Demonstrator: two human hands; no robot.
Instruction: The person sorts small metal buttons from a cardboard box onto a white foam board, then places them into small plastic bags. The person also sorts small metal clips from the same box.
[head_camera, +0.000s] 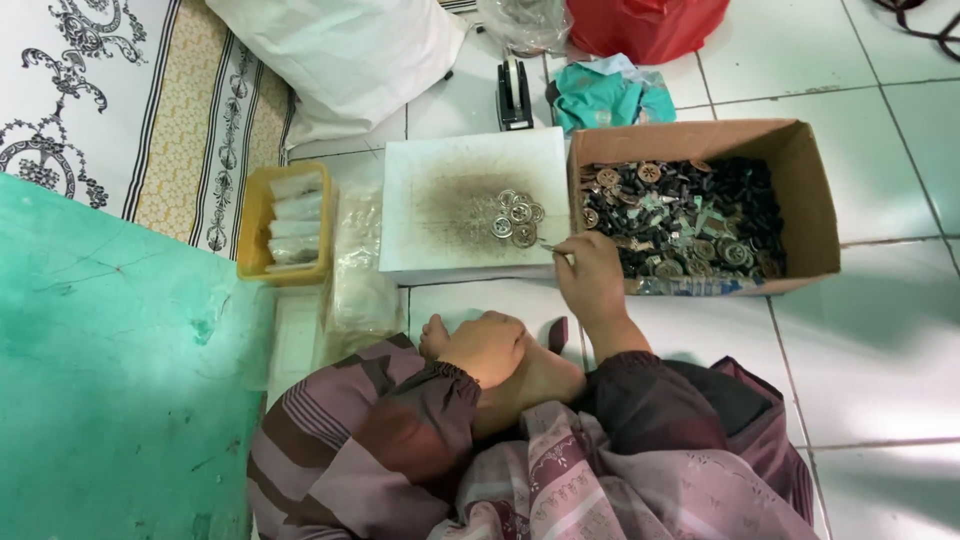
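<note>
The right hand (592, 268) pinches a thin metal tool (556, 250) beside the small pile of buttons (517, 218) on the white board (470, 205) (steady, light strokes seem best). The left hand (487, 345), loosely closed and empty, rests on a foot (530, 378). The cardboard box (800, 190) sits alongside.

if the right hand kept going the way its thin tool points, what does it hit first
Probably the small pile of round buttons on the white board. The right hand holds a thin tool aimed up-left at them, though its height above the board is unclear.

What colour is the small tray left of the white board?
Yellow tray, clearest in the head view.
</note>
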